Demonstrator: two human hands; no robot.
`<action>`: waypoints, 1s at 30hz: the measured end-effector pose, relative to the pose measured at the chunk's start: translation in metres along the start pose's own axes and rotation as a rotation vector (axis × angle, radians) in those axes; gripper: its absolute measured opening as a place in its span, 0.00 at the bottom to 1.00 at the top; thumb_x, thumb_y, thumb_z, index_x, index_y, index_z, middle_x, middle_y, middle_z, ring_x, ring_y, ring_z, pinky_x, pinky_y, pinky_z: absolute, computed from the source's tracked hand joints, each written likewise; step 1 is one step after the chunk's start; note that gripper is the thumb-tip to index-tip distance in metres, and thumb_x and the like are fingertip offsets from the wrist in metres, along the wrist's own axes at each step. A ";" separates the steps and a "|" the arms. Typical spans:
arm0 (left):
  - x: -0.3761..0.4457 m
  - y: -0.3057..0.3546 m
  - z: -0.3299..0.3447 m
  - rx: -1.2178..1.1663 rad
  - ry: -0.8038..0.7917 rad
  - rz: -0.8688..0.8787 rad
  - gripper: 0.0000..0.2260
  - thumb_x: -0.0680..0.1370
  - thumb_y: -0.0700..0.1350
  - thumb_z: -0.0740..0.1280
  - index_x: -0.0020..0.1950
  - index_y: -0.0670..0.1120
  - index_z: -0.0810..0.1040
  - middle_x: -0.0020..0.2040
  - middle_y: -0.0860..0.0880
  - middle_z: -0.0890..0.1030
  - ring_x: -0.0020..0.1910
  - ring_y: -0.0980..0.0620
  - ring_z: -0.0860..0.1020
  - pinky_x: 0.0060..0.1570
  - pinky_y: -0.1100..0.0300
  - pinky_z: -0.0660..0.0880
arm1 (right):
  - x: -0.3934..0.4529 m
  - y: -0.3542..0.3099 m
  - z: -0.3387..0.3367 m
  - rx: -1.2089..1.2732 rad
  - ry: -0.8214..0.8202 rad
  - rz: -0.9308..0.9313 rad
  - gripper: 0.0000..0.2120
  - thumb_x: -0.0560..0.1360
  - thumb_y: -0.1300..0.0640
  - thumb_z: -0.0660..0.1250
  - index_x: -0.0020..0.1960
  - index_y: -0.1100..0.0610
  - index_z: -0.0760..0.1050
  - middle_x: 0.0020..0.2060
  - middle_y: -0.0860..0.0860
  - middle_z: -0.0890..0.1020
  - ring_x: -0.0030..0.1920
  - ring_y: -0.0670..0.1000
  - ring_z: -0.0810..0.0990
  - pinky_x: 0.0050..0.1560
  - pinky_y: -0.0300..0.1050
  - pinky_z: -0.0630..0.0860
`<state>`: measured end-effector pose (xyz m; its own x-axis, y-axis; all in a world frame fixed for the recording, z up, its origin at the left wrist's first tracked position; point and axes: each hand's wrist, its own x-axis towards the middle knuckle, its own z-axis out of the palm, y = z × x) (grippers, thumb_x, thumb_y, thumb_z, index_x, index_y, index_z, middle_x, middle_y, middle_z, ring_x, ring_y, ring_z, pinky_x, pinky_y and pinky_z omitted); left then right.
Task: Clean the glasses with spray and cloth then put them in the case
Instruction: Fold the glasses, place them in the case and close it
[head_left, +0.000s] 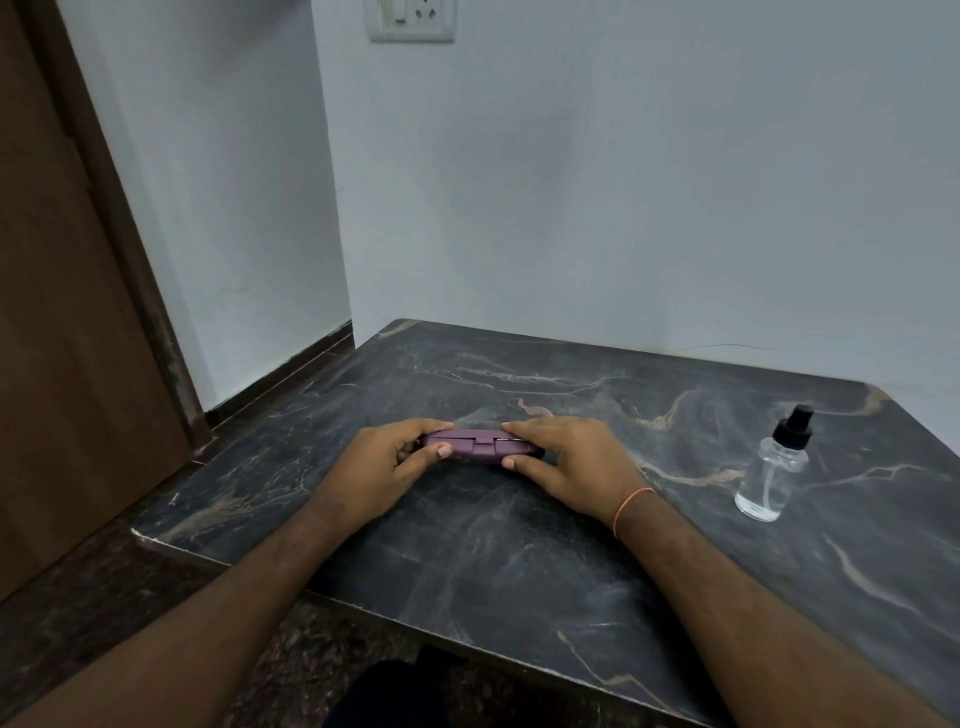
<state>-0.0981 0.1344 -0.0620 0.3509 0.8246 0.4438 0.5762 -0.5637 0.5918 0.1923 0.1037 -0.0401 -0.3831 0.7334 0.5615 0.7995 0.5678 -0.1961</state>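
Note:
A purple glasses case (475, 447) lies closed on the dark marble table (519, 545), its hinge side facing me. My left hand (387, 460) grips its left end, thumb in front and fingers over the top. My right hand (566, 462) grips the right end the same way. A clear spray bottle (774, 467) with a black pump top stands upright on the table, well to the right of my right hand. No glasses and no cloth are in sight.
The table sits against a pale wall, its left edge (249, 431) beside a floor gap and a brown wooden door (67, 312). A wall socket (413, 18) is high up. My dark-clothed knee (384, 691) shows below the front edge.

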 end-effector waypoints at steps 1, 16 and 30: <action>0.000 0.000 0.000 0.003 -0.005 0.001 0.15 0.84 0.51 0.72 0.71 0.55 0.83 0.57 0.63 0.86 0.54 0.70 0.82 0.50 0.76 0.75 | 0.000 0.000 0.000 0.019 -0.003 0.022 0.21 0.79 0.46 0.77 0.70 0.52 0.84 0.60 0.49 0.89 0.59 0.53 0.87 0.61 0.53 0.83; 0.003 -0.014 0.004 -0.055 -0.053 0.014 0.19 0.78 0.51 0.80 0.67 0.63 0.83 0.61 0.71 0.84 0.59 0.67 0.83 0.56 0.73 0.76 | -0.007 0.017 0.005 0.482 -0.059 0.237 0.15 0.77 0.55 0.80 0.62 0.46 0.87 0.57 0.41 0.89 0.59 0.41 0.86 0.65 0.40 0.80; 0.004 -0.006 0.004 0.015 -0.008 0.048 0.17 0.83 0.51 0.73 0.73 0.57 0.83 0.63 0.66 0.82 0.58 0.80 0.77 0.55 0.81 0.70 | -0.005 0.011 -0.001 0.168 -0.044 0.068 0.21 0.76 0.47 0.81 0.68 0.49 0.85 0.61 0.45 0.89 0.65 0.45 0.85 0.72 0.45 0.78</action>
<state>-0.0973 0.1414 -0.0665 0.3844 0.7969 0.4660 0.5695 -0.6020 0.5596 0.2038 0.1063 -0.0437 -0.3541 0.7858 0.5072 0.7370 0.5683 -0.3659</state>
